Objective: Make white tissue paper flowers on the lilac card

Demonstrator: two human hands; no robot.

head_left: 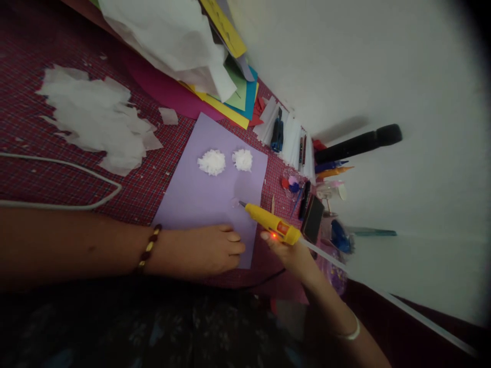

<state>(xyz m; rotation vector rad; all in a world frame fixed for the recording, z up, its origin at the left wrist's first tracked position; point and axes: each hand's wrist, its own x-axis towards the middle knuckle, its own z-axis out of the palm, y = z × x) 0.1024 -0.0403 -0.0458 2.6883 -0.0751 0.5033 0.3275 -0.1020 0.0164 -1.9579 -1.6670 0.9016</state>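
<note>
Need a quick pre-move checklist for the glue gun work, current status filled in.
1. Purple sheet steadied: ok, left hand rests on it.
2. Glue gun held: ok, in right hand.
3. Red light on the gun: ok, lit.
4. White stick at the gun's rear: ok, sticking out.
5. Nozzle clear of the two white tufts: ok, apart from both.
6. Nozzle hot enough: cannot tell.
</note>
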